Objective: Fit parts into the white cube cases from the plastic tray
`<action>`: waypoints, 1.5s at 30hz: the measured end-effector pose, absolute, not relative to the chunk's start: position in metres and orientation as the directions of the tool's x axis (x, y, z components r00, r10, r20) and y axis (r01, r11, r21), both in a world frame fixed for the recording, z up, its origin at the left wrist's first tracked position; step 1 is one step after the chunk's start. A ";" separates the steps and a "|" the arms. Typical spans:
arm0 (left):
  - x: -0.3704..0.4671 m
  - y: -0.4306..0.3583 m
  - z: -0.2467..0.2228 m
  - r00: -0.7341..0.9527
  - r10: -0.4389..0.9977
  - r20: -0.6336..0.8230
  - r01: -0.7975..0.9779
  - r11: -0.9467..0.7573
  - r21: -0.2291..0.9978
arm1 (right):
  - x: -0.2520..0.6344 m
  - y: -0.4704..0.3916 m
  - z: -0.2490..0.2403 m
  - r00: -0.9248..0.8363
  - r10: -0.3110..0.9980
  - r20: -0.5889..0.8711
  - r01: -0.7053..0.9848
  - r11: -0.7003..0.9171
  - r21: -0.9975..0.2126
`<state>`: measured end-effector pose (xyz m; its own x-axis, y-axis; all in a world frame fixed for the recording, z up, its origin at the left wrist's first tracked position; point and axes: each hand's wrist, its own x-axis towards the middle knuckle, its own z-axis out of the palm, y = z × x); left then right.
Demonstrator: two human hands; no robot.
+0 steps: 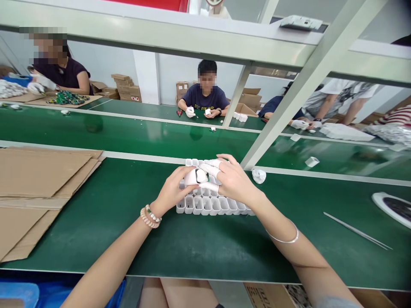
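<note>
My left hand [173,186] is closed around a small white plastic housing [190,177], its open end turned to the right. White finger covers are on several fingers of my right hand [236,179]. Those fingers are closed at the housing's mouth on a rounded white part [202,176], with a bit of green beside it. How far that part sits inside the housing is hidden by my fingers. Below both hands, rows of white open-topped housings [207,206] stand upright on the green table [154,244]; my hands cover some of them.
Flat cardboard sheets [38,175] lie at left. To the right are a crumpled white wad [258,176], metal tweezers [356,231] and a white-rimmed object [391,207]. Beyond runs a green belt [154,134] carrying a white piece [312,161]. A slanted metal post [289,107] rises ahead; co-workers sit opposite.
</note>
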<state>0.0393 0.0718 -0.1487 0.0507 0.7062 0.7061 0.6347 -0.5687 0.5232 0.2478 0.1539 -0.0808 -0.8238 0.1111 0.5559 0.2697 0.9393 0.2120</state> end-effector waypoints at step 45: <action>0.046 0.068 -0.152 -0.053 0.784 0.618 0.201 -0.598 0.776 | 0.243 0.136 -0.087 -0.703 0.217 0.677 0.144 0.976 -0.163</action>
<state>0.0459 0.0681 -0.1521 -0.0534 0.7842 0.6182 0.2010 -0.5980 0.7759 0.2431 0.1364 -0.0868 -0.7034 0.2169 0.6769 0.1442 0.9761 -0.1628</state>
